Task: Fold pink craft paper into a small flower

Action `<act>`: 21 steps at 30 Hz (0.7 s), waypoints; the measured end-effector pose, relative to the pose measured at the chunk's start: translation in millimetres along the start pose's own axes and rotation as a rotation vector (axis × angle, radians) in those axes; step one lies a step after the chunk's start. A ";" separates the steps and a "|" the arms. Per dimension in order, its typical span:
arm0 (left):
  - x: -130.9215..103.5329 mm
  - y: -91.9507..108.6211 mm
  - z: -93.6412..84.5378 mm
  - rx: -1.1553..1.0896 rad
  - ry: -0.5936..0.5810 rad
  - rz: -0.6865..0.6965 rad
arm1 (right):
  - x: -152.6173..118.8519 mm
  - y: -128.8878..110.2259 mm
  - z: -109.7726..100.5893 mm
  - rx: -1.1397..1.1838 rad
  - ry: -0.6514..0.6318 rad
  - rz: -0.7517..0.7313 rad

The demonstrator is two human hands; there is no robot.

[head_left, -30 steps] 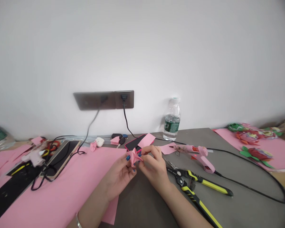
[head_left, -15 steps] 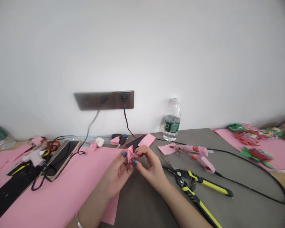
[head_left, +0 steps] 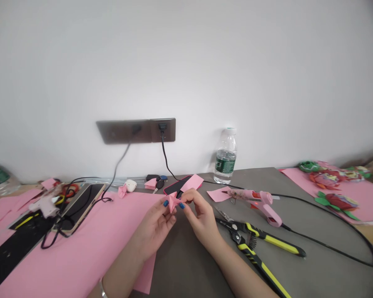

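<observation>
A small folded pink paper piece (head_left: 173, 201) is pinched between the fingertips of both hands above the grey table (head_left: 298, 265). My left hand (head_left: 157, 227) holds it from the left and below, blue-painted nails showing. My right hand (head_left: 201, 217) grips its right side with thumb and forefinger. A large pink paper sheet (head_left: 90, 244) lies under my left forearm.
Yellow-and-black pliers (head_left: 255, 244) lie right of my right hand. A pink glue gun (head_left: 261, 203) with a black cord (head_left: 329, 244) sits beyond. A water bottle (head_left: 225, 156), a phone (head_left: 175, 187), pink scraps, a second glue gun (head_left: 45, 205) and paper flowers (head_left: 335, 200) lie around.
The folded pink piece has been turned and lifted slightly between the fingertips; my right fingers shifted their grip on it. The rest of the table is unchanged.
</observation>
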State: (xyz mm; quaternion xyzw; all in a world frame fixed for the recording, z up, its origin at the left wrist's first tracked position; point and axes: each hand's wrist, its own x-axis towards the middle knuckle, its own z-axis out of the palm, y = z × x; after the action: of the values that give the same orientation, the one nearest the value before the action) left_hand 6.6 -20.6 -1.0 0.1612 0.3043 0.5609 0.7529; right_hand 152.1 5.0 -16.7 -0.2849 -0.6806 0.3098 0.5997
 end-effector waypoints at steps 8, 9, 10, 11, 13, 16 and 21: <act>2.0 -0.6 -3.4 0.332 0.019 0.112 | -1.6 5.8 -0.1 0.061 0.046 0.154; 3.0 -0.9 -4.9 0.418 0.020 0.150 | -1.5 7.7 -0.2 0.075 0.047 0.176; 4.0 -1.3 -6.7 0.509 0.011 0.195 | -1.4 9.5 -0.1 0.075 0.047 0.196; 5.0 -1.9 -8.7 0.601 -0.001 0.249 | -1.4 11.2 -0.1 0.068 0.048 0.214; 6.6 -3.4 -12.9 0.787 -0.021 0.387 | -1.7 13.8 0.1 0.056 0.046 0.250; 7.2 -5.1 -17.3 1.079 -0.031 0.634 | -1.9 15.3 0.5 0.062 0.025 0.310; 4.9 -2.9 -17.4 1.344 -0.059 0.795 | -1.4 11.5 1.8 0.113 -0.061 0.361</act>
State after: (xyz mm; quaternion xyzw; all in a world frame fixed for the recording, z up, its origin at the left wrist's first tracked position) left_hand -1.4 -18.6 -17.4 0.6944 0.4779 0.4793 0.2443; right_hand 150.7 11.2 -26.6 -0.3586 -0.6178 0.4583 0.5288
